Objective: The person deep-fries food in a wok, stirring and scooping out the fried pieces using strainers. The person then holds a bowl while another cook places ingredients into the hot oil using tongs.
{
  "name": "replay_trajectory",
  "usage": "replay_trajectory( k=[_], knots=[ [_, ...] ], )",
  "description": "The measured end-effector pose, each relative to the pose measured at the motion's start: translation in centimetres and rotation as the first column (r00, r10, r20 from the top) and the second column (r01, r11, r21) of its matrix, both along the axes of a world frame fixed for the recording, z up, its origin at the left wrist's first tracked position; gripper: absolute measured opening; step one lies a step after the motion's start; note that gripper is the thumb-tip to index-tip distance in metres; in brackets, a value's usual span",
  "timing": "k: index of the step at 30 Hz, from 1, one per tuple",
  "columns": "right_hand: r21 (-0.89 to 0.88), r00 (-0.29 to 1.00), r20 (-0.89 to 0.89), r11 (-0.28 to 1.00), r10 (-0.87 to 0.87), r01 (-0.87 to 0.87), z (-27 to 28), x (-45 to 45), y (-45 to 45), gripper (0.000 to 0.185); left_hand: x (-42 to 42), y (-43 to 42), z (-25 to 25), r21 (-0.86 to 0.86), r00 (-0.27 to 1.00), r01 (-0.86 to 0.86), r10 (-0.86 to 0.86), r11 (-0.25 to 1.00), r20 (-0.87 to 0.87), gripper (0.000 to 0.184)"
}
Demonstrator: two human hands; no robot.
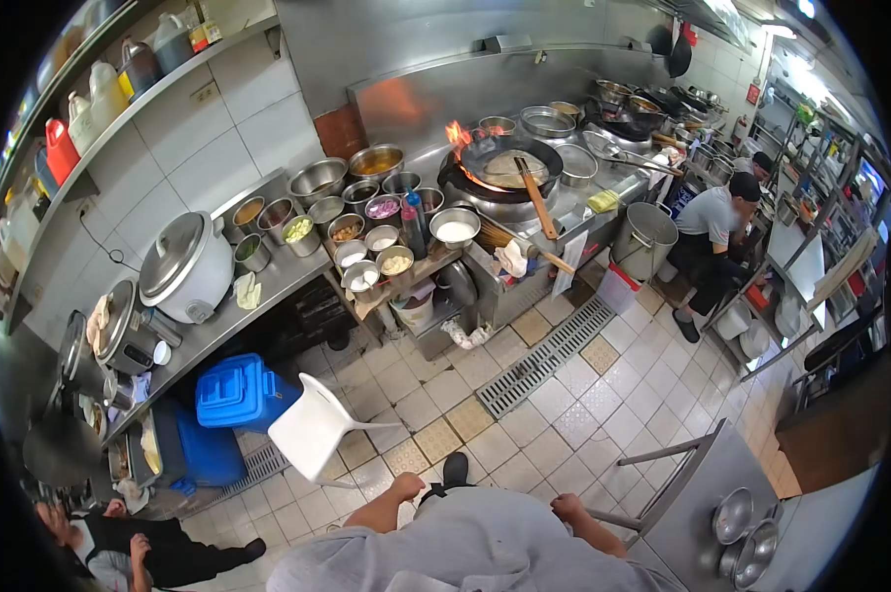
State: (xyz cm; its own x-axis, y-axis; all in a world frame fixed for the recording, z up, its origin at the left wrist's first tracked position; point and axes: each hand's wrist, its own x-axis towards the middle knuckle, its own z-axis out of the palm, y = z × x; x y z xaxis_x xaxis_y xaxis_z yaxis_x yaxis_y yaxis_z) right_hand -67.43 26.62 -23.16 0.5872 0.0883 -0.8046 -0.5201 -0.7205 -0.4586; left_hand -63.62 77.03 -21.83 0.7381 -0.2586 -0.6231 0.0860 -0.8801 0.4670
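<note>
My left hand (406, 486) hangs low in front of my grey shirt, near my dark shoe (455, 468). Its fingers look curled in, and I see nothing in them. On the other side, my right hand (567, 506) is held beside my body with fingers also curled and no object showing. A white plastic chair (309, 426) stands just ahead of my left hand, apart from it. Nearest to my right hand is the frame of a steel table (677, 493), with metal bowls (734, 516) on top.
Ahead, flames rise beside a wok (485, 158) with a wooden-handled tool (536, 197). Ingredient bowls (384, 207) and a rice cooker (184, 271) line the counter. A floor drain (549, 357) crosses the tiles. One person (712, 227) sits at right; another (140, 543) is at lower left.
</note>
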Motion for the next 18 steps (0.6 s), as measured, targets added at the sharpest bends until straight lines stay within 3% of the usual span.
replay_trajectory(
  k=[4, 6, 7, 8, 10, 12, 13, 16, 18],
  knots=[
    [0.045, 0.984, 0.126, 0.99, 0.127, -0.133, -0.8, -1.0, -0.9, 0.021, -0.5, 0.5, 0.0, 0.124, 0.936, 0.292, -0.31, 0.948, 0.168, 0.02],
    [0.029, 0.968, 0.169, 0.981, 0.183, -0.19, -0.9, -0.8, -0.7, 0.023, -0.1, -0.5, 1.0, -0.018, 0.996, -0.09, 0.09, 0.996, -0.005, 0.023],
    [-0.013, 0.926, 0.236, 0.953, 0.296, -0.302, -1.1, -0.6, -0.6, 0.023, 0.2, -1.0, 1.8, -0.058, 0.954, -0.288, 0.28, 0.956, -0.108, 0.025],
    [-0.066, 0.865, 0.302, 0.914, 0.401, -0.401, -1.3, -0.4, -0.6, 0.023, 0.4, -1.1, 1.8, -0.068, 0.939, -0.328, 0.318, 0.942, -0.129, 0.027],
    [-0.287, 0.535, 0.454, 0.685, 0.712, -0.669, -1.7, 0.2, -0.8, 0.024, 0.7, -1.3, 1.8, -0.086, 0.905, -0.408, 0.39, 0.909, -0.17, 0.031],
    [-0.091, 0.834, 0.32, 0.891, 0.449, -0.445, -1.7, 0.4, -0.2, 0.025, 0.8, -1.4, 2.0, -0.111, 0.923, -0.381, 0.371, 0.918, -0.106, 0.031],
    [-0.026, 0.912, 0.245, 0.943, 0.328, -0.332, -1.5, 0.5, 0.1, 0.025, 0.9, -1.5, 2.1, -0.123, 0.93, -0.368, 0.361, 0.922, -0.074, 0.032],
    [0.075, 0.999, 0.053, 0.997, 0.001, -0.005, -0.1, 0.8, 0.9, 0.024, 1.1, -2.0, 3.3, -0.116, 0.875, -0.475, 0.454, 0.872, -0.171, 0.031],
    [0.069, 0.981, -0.058, 0.98, -0.184, 0.188, 1.4, 1.2, 1.6, 0.024, 0.9, -1.6, 2.4, -0.141, 0.918, -0.395, 0.384, 0.908, -0.097, 0.031]
  ],
)
